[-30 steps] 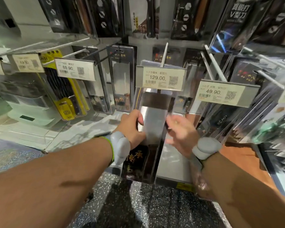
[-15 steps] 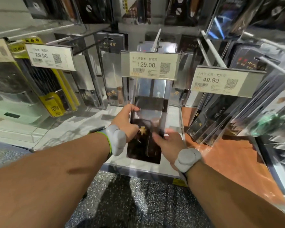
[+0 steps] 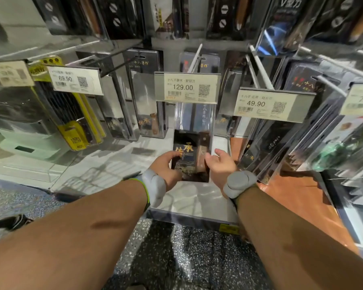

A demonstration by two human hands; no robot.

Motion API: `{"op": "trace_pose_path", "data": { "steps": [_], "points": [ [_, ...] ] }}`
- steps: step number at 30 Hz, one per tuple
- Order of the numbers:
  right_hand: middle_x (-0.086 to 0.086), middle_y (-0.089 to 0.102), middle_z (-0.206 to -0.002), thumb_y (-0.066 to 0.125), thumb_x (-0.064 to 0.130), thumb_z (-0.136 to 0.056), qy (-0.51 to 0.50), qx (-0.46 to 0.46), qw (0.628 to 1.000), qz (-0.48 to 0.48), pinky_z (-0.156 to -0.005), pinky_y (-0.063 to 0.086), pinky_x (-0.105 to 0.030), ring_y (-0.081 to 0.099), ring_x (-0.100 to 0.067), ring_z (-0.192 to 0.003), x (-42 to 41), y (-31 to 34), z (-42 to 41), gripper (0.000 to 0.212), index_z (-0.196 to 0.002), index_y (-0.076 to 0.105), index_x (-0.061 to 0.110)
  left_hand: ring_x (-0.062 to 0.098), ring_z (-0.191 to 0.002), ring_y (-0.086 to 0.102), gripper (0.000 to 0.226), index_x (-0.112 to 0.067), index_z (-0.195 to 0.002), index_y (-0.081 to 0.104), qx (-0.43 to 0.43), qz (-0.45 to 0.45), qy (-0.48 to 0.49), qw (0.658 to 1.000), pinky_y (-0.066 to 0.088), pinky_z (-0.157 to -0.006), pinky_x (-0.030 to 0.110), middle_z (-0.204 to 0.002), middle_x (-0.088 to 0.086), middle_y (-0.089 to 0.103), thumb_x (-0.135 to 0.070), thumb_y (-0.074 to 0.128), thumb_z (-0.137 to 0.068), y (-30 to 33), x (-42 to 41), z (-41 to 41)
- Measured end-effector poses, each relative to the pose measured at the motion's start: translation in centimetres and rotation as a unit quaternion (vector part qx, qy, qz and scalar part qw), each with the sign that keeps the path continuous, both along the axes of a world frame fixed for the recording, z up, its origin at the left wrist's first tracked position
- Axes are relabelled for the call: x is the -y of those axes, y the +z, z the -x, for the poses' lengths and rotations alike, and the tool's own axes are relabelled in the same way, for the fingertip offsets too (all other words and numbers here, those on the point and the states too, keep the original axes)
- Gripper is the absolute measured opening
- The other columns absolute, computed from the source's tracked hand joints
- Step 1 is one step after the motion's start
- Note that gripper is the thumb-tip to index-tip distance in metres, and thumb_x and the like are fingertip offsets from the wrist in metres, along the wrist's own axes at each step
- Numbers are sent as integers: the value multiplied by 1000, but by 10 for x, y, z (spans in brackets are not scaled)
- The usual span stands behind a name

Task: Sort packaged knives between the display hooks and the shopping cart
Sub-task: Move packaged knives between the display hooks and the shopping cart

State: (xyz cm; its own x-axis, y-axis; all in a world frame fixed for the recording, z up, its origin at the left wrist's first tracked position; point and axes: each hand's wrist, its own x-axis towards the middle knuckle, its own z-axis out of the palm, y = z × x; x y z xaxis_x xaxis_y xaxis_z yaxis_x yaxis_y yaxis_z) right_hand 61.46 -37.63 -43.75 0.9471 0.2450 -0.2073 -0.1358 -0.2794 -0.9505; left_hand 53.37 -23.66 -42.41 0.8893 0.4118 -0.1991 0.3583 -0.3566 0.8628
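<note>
**Cleaver pack on the centre hook, both my hands at its lower end**

While the clear-fronted packaged cleaver with the brown wooden handle and dark gold-lettered card (image 3: 194, 141) is hanging from the white metal display hook (image 3: 195, 59) in the middle of the wall, I am holding its bottom part from both sides. My left hand (image 3: 166, 170) is curling around the pack's left edge, fingers wrapping onto the dark card and thumb lying across the front, so those fingers are closing narrowly on the packaging. My right hand (image 3: 219, 166) is resting against the right edge beside the wooden handle, fingers (image 3: 223, 152) spreading loosely and only partly bent; I cannot tell how firmly it is pinching the pack. Grey padded bands are sitting on both of my wrists, the left one (image 3: 153, 187) edged in green.

The pack is hanging upright behind the pale price label reading 129.00 (image 3: 187, 87), its lower end reaching down near the white shelf ledge (image 3: 189, 201). Just beside it on the left another clear knife pack (image 3: 146, 95) is hanging, and further left a yellow-trimmed pack (image 3: 76, 122) is sitting under the 69.90 label (image 3: 74, 80). To the right, dark knife packs (image 3: 266, 143) are leaning in a row below the 49.90 label (image 3: 274, 104). Speckled dark flooring (image 3: 187, 258) is lying below my forearms.
</note>
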Motion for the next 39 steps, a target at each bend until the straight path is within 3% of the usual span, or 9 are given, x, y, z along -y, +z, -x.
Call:
{"op": "trace_pose_path", "data": {
  "steps": [4,9,13,17,25,28,32,35,39],
  "points": [
    [-22,53,-134,53,28,-97,21,11,1000,14,-105,42,-44,53,-36,-120,3,17,24,51,-136,42,-3,17,-107,54,60,-20,-142,46,-10,-14,-6,1000,41,-78,21,-141,9,49,-1,59,-86,21,8,19],
    [-2,62,-92,59,30,-92,65,42,997,10,-67,46,-23,62,-23,-95,-1,59,67,48,-132,47,7,21,-112,58,46,-23,-135,53,14,-64,53,996,37,-81,19,-136,4,54,-20,62,-90,64,7,58],
    [-1,65,-108,55,29,-91,121,126,984,21,-81,52,-34,63,-19,-99,-28,135,125,41,-128,54,12,20,-103,59,36,-16,-123,60,79,-115,95,986,33,-71,16,-111,3,63,-19,65,-87,145,-15,113],
    [-5,64,-109,54,16,-91,158,184,970,-32,-63,45,-13,63,-18,-99,-63,217,167,37,-128,56,9,24,-95,66,42,-19,-115,63,128,-132,120,976,51,-80,27,-107,6,68,-28,66,-74,235,-39,165],
    [-11,67,-97,65,16,-89,239,274,925,-113,-73,54,-31,67,-30,-97,-148,382,265,34,-121,57,8,23,-90,62,32,-13,-115,62,224,-250,162,928,49,-73,26,-100,6,64,-12,66,-83,415,-101,295],
    [-7,66,-98,69,21,-86,273,321,899,-115,-58,44,-20,68,-29,-97,-193,434,315,32,-116,59,14,21,-78,61,26,-15,-109,63,233,-281,196,910,49,-63,20,-93,8,66,-16,62,-83,463,-146,368],
    [-9,67,-108,75,41,-70,364,340,863,-84,-60,45,-22,68,-27,-95,-252,462,373,49,-111,59,21,17,-79,62,26,-19,-113,65,111,-379,223,891,41,-44,6,-96,-1,63,-16,65,-87,491,-207,451],
    [-7,66,-112,71,28,-84,454,346,820,-34,-66,54,-27,71,-25,-90,-303,454,402,43,-122,57,13,17,-84,60,28,-21,-117,63,-53,-446,208,869,48,-62,22,-104,-3,62,-22,64,-89,489,-248,498],
    [-8,65,-110,69,18,-87,520,355,776,25,-47,48,-13,69,-24,-87,-346,441,422,40,-123,56,7,18,-87,60,31,-26,-121,63,-173,-481,182,840,49,-76,28,-111,-1,65,-32,64,-90,455,-275,518]
  ]
}}
